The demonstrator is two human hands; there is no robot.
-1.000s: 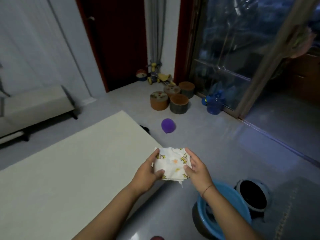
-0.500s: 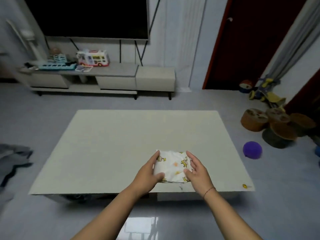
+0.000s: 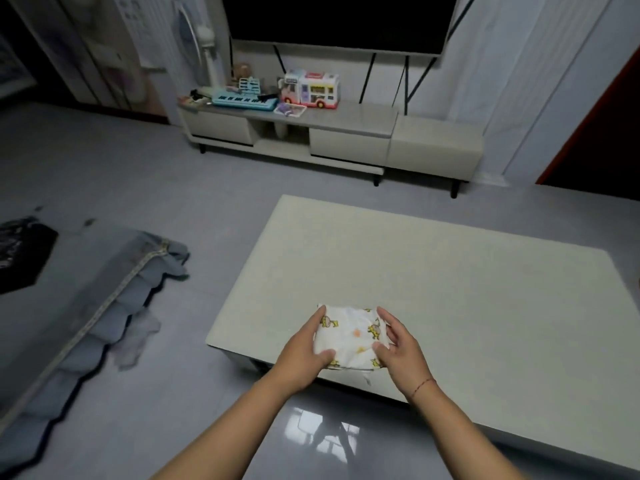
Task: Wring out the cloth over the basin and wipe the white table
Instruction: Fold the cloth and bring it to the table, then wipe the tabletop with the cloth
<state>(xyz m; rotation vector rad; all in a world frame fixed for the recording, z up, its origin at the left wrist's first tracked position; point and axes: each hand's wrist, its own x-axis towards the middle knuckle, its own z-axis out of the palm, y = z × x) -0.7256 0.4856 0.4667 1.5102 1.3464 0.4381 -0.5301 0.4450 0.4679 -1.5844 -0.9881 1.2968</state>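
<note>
Left hand (image 3: 304,355), right hand (image 3: 398,344) grip folded cloth (image 3: 349,336) at white table (image 3: 433,282) near edge; grey floor (image 3: 173,188).

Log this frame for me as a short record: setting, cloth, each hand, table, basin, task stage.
setting: living room, TV stand beyond the table
cloth: folded white cloth with yellow prints, at the table's near edge
left hand: left hand in a grip on the cloth's left side
right hand: right hand in a grip on its right side
table: white table, nothing else on top
basin: not in view
task stage: cloth folded, poised to wipe
</note>
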